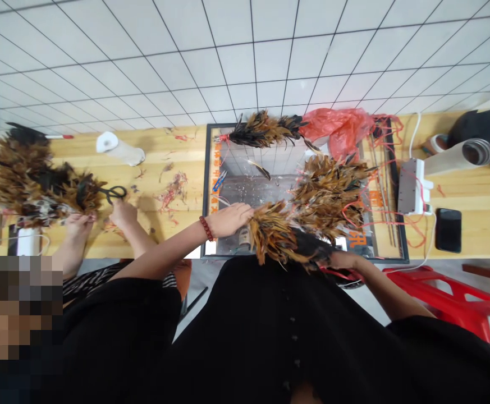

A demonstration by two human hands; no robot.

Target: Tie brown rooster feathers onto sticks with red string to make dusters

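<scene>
My left hand (230, 219) is closed around the upper end of a brown and black feather duster (276, 235) that lies across my lap edge at the table front. My right hand (343, 261) grips the duster's lower dark end, its fingers partly hidden by feathers and red string. A heap of loose brown feathers (329, 193) lies just behind the duster on a dark framed board (206, 185). Another feather bundle (264, 129) rests at the board's far edge. Small blue snips (219, 180) lie on the board to the left.
A co-worker's hands (101, 219) at the left work on a feather pile (30, 179) with black scissors (114, 193). On the wooden table are a white roll (116, 147), a red plastic bag (339, 129), a power strip (411, 185), a phone (448, 230), a red stool (438, 294).
</scene>
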